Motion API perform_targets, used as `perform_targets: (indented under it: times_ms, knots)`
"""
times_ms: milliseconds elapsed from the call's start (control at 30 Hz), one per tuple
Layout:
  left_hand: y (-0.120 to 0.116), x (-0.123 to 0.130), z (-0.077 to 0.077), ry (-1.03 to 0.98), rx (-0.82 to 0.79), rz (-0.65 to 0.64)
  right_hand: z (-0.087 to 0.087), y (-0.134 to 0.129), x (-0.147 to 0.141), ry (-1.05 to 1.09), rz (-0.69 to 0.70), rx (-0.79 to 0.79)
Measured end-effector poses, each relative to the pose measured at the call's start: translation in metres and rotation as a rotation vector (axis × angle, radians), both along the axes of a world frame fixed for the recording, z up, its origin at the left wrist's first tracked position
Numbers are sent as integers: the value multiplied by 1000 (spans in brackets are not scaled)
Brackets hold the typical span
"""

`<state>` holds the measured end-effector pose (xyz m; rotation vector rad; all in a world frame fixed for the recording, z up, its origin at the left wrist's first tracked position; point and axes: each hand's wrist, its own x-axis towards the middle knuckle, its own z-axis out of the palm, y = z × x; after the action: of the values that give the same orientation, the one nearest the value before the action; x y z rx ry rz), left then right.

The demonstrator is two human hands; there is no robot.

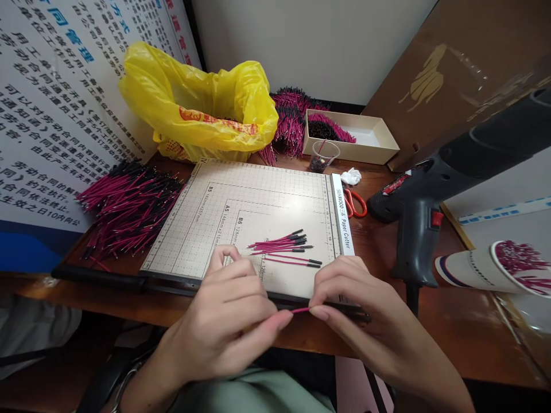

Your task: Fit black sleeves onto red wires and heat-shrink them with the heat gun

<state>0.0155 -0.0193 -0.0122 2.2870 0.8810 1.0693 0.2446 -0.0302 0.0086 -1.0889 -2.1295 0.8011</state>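
Between my two hands, just over the front edge of the paper cutter (pixel 284 195), a thin magenta wire (pixel 301 310) is stretched. My left hand (pixel 235 318) pinches one end between thumb and fingertips, and my right hand (pixel 353 298) pinches the other. Only a short middle piece of the wire shows; its ends are hidden in my fingers. Beyond my hands, a small group of magenta wires with black ends (pixel 284 243) lies on the cutter's gridded board, black ends to the right.
Heaps of similar wires (pixel 129 206) lie left and behind. A yellow plastic bag (pixel 202 109), a cardboard tray (pixel 374 137), a clear cup (pixel 323 156) and orange-handled scissors (pixel 356 203) surround the board. At right are a heat gun (pixel 419 212) and a wire-filled paper cup (pixel 477 269).
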Motion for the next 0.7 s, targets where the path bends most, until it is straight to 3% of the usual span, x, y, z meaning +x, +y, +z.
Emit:
perform_targets:
  times_ms: [133,300,533,700]
  knots:
    - [7,-5,-8,109,3,103,-10,3,0,-140,-88,85]
    - [25,-6,-10,351,169,396,-23,5,-1,-291,-221,159]
    - [54,5,-5,518,87,274,-17,17,0,-329,-279,206]
    - [56,7,-2,451,56,254,-12,35,0,-391,-321,306]
